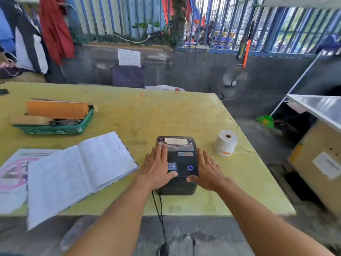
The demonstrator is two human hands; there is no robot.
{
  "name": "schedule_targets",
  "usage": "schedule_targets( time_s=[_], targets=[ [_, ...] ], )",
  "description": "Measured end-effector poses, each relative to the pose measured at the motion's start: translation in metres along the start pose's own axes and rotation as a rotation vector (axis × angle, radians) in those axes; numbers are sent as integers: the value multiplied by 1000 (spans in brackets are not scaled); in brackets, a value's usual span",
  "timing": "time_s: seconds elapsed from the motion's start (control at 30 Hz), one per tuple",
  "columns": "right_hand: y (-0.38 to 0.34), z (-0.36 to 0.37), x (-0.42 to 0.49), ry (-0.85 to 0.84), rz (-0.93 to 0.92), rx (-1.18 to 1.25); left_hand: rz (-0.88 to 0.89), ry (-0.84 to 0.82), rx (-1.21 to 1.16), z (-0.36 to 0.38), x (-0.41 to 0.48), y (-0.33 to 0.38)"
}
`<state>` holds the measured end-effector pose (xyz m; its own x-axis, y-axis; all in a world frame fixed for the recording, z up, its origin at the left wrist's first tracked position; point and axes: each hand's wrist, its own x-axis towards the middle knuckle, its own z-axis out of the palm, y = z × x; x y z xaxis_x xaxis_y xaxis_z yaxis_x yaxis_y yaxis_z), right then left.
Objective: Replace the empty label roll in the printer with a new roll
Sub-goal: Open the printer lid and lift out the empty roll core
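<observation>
We see a wide yellow-green bench [166,111] filling most of the view. At about nine o'clock from the printer lies an open notebook [79,174], its pages covered in handwriting, with a printed sheet [13,169] partly under its left edge. At ten o'clock, well apart, sits a green basket [55,129] carrying an orange parcel [57,109] and a brown box.

The black printer [180,163] stands near the bench's front edge, lid closed, a blue ring light glowing on its top and a black cable [158,209] trailing off toward six o'clock. Our left hand [156,169] lies flat with fingers spread on the printer's left side, thumb resting on the top. Our right hand [206,169] is likewise spread wide against the right side, thumb touching the front corner. Neither hand holds anything.

The new white label roll [225,143] stands on end at two o'clock from the printer, near it but not touching.
</observation>
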<state>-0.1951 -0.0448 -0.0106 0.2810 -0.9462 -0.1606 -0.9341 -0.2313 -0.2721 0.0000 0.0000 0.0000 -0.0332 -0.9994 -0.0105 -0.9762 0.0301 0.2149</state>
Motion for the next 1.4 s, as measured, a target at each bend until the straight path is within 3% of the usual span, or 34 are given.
schedule_targets(
  time_s=[0.23,0.4,1.1,1.2,1.3,1.4],
  targets=[
    [13,46,14,-74,44,256,-162,-179,-121,40,-1,1],
    [15,55,21,-57,40,371,-139,-150,-120,50,1,2],
    [18,46,19,-9,37,288,-127,-134,-126,40,-3,5],
    [15,23,20,-5,46,318,-201,-69,-235,24,5,4],
    [10,-6,24,30,80,352,-224,154,-372,-1,17,3],
    [-4,-33,36,169,197,526,-317,339,-588,-21,32,-3]
  ],
)
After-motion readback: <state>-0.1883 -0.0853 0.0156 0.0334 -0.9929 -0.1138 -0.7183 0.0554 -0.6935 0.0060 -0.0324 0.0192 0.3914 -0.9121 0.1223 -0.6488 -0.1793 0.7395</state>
